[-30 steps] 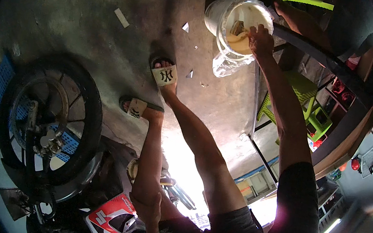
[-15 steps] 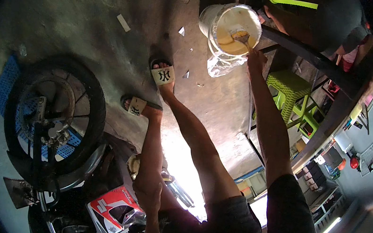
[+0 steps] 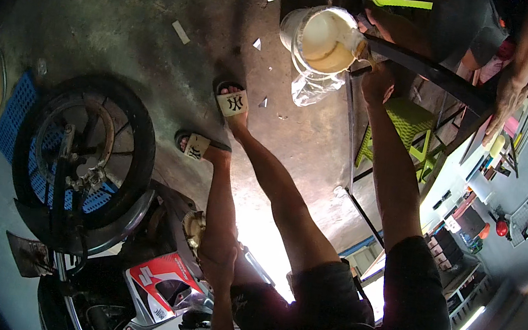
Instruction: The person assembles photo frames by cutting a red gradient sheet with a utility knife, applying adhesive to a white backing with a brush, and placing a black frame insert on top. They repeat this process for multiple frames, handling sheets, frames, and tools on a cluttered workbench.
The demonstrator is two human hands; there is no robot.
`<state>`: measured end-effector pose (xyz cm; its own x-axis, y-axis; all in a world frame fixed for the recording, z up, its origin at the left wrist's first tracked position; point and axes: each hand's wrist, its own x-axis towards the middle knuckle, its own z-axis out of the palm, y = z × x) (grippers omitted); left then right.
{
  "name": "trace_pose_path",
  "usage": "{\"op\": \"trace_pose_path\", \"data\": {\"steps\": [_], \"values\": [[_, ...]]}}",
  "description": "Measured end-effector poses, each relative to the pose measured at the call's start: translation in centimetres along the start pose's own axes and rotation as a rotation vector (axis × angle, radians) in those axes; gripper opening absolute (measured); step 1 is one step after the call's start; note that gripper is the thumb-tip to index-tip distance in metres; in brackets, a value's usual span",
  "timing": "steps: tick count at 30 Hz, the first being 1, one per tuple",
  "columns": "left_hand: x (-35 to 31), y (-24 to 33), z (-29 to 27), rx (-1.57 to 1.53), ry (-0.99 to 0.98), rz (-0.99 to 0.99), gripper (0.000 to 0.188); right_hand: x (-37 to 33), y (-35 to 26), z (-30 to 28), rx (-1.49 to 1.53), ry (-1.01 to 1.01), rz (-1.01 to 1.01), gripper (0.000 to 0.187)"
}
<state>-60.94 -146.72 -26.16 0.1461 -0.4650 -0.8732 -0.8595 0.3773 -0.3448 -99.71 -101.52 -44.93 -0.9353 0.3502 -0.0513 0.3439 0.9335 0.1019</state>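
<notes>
The coated tool [image 3: 363, 52] is at the bucket's right rim, my right hand's [image 3: 377, 85] grip clamped around its handle; blur keeps me from telling brush from scraper. I judge it light and stiff, likely slick where pale paste [image 3: 333, 60] clings, so best held by the handle. The white bucket [image 3: 291, 28] stands on the floor [image 3: 155, 75]. My left hand [image 3: 218, 268] lies loosely over the left leg [image 3: 221, 199].

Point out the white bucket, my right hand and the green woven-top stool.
White bucket [image 3: 289, 30]: head view, on its outer side wall.
Right hand [image 3: 377, 84]: head view, on the middle of the hand.
Green stool [image 3: 407, 123]: head view, on its woven seat.
</notes>
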Motion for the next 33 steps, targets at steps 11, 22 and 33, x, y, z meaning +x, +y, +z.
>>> {"op": "trace_pose_path", "data": {"steps": [11, 22, 33], "values": [[-1.1, -0.1, 0.5, -0.038, 0.064, 0.070, 0.123, -2.1, -2.6, -2.3, 0.031, 0.156, -0.084, 0.024], [0.8, -2.8, 2.0, -0.091, 0.061, 0.102, 0.118, -2.3, 4.0, 2.6, -0.292, 0.028, -0.762, 0.031], [-1.5, 0.3, -0.7, -0.064, 0.071, 0.158, 0.118, -4.8, 5.3, 1.5, -0.506, -0.167, -0.554, 0.023]]}}
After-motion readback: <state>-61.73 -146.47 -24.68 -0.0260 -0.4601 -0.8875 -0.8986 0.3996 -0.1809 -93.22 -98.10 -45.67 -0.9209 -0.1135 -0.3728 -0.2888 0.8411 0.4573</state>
